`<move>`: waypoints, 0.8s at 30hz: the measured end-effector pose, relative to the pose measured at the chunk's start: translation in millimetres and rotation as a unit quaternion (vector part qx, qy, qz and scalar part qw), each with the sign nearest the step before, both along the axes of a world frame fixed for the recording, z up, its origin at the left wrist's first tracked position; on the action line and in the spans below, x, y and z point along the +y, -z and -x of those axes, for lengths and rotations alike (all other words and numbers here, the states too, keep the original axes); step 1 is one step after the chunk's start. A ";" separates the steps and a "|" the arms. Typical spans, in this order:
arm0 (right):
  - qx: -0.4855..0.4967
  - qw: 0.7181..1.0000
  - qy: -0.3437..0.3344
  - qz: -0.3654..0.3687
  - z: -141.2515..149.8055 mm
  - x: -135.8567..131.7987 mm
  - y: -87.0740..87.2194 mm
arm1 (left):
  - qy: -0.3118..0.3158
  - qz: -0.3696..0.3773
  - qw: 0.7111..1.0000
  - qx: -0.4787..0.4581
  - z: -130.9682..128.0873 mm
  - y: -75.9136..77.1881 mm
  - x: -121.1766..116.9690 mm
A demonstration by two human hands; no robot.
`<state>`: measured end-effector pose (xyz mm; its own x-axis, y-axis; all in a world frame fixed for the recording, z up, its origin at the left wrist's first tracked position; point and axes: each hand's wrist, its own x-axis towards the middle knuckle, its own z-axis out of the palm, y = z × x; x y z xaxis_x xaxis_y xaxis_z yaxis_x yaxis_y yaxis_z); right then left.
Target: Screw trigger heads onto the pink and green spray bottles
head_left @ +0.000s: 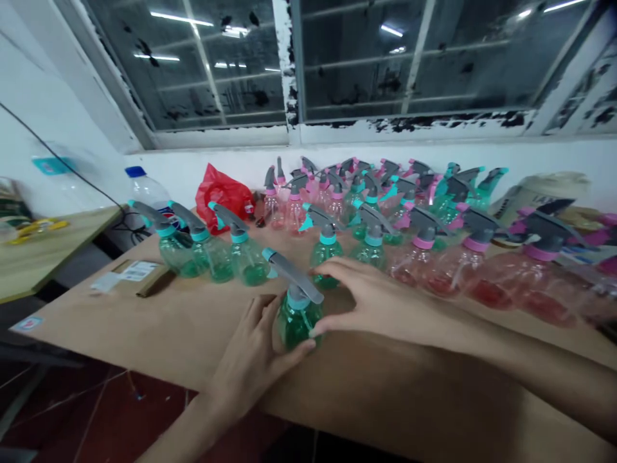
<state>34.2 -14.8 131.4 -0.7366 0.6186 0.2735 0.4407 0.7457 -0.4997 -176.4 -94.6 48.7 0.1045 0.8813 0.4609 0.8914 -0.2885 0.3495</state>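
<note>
A green see-through spray bottle [295, 326] with a grey and turquoise trigger head stands nearest me, slightly tilted, over the brown table. My left hand [255, 350] wraps its left side, thumb across the lower front. From the right, my right hand [359, 292] curves around the same bottle, its thumb touching the front and its fingers reaching behind. Just past my right fingers stands another green spray bottle [328, 257], partly covered by them. To the left, a green spray bottle [253, 260] ends a short row of three. Pink spray bottles [443, 273] line the right side.
More pink and green spray bottles [332, 199] crowd the wall below the window. A red plastic bag [219, 193], a clear bottle with a blue cap [144, 186] and a flat cardboard piece [154, 280] lie leftward. The table [202, 334] has its front edge close to me.
</note>
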 end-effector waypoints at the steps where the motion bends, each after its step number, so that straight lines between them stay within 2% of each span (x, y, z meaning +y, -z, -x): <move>1: -0.004 1.000 0.024 -0.017 -1.5 2.8 -7.3 | -0.008 -0.008 1.000 0.006 4.8 0.7 3.7; 5: 0.026 0.985 0.099 -0.142 -2.2 21.4 -37.4 | -0.050 -0.055 0.997 0.026 16.0 0.2 21.8; 8: -0.008 0.960 0.157 -0.231 4.8 40.6 -47.7 | -0.078 -0.061 0.994 0.053 18.7 -4.3 35.3; 11: -0.068 0.941 0.190 -0.271 15.7 58.0 -43.2 | -0.105 -0.084 0.985 0.107 19.7 -10.4 48.4; 14: -0.101 0.937 0.197 -0.269 25.8 68.9 -33.6 | -0.108 -0.088 0.978 0.156 19.6 -18.0 60.1; 20: -0.149 0.922 0.203 -0.293 34.3 75.7 -23.8 | -0.132 -0.045 0.971 0.196 14.9 -35.9 73.2; 24: -0.158 0.919 0.201 -0.299 34.1 76.1 -23.2 | -0.143 -0.029 0.963 0.227 14.0 -38.9 79.1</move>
<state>0.1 61.2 154.6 -0.5830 0.6669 0.4641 0.7931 0.5910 0.1469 -190.4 -15.5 87.7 0.0626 0.8783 0.4740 0.9945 -0.0150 -0.1037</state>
